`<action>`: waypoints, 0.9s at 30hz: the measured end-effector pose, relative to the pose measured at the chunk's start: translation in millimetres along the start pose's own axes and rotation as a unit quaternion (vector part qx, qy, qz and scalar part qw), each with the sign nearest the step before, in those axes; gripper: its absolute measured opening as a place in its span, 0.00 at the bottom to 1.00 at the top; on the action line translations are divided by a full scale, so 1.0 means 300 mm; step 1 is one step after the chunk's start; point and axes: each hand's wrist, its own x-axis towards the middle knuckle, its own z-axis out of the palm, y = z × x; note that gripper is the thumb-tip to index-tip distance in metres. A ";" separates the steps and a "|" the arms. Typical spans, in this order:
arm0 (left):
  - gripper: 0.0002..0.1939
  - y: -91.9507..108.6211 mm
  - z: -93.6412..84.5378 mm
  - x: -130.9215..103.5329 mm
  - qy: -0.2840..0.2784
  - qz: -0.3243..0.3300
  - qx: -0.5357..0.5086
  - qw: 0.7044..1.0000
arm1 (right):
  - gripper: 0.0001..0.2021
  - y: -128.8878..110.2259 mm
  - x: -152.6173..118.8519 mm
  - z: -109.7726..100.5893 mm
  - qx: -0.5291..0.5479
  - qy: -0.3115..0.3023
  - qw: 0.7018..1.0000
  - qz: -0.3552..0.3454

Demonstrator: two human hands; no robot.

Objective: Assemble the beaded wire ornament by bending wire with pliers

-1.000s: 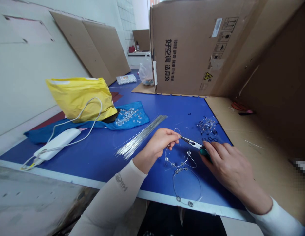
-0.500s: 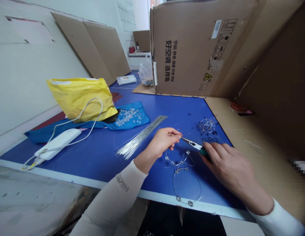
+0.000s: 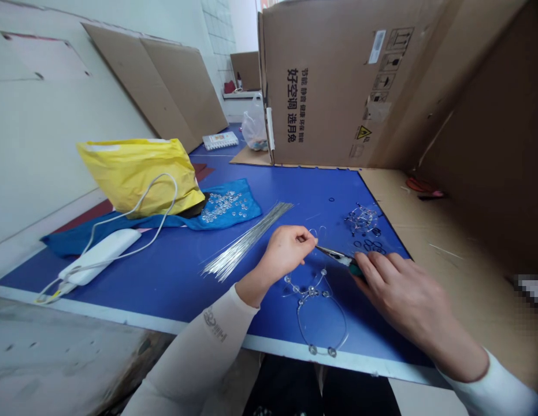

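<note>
"Beaded wire (image 3: 311, 291) bunches tighter than before, right?"
"Yep, mostly below your left hand (image 3: 284, 248), which pinches it by the tips of the pliers (image 3: 342, 260) your right hand (image 3: 401, 294) is gripping."

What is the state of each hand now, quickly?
Left hand: closed, apparently pinching thin wire at the pliers.
Right hand: closed, holding the pliers.

Cardboard box (image 3: 329, 115): 好空调 选月兔, with 节能 静音 健康 环保 智能 alongside, running sideways | same box: arrow, glass and umbrella pictograms (image 3: 394, 62), yellow warning triangle (image 3: 363, 133) | white label (image 3: 377, 47): print too small | left sleeve (image 3: 199, 358): grey lettering, not surely legible
</note>
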 end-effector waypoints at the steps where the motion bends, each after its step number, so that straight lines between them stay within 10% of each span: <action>1: 0.10 -0.008 0.002 0.003 0.000 -0.008 -0.024 1.000 | 0.13 -0.003 -0.001 -0.001 -0.006 -0.001 1.000 -0.003; 12: 0.08 -0.001 0.005 0.004 -0.028 -0.094 -0.254 0.962 | 0.12 -0.027 0.000 0.000 -0.046 0.020 0.999 -0.011; 27: 0.05 -0.026 -0.009 0.014 -0.056 -0.056 -0.179 0.981 | 0.13 -0.013 -0.008 -0.004 -0.052 0.008 0.999 -0.016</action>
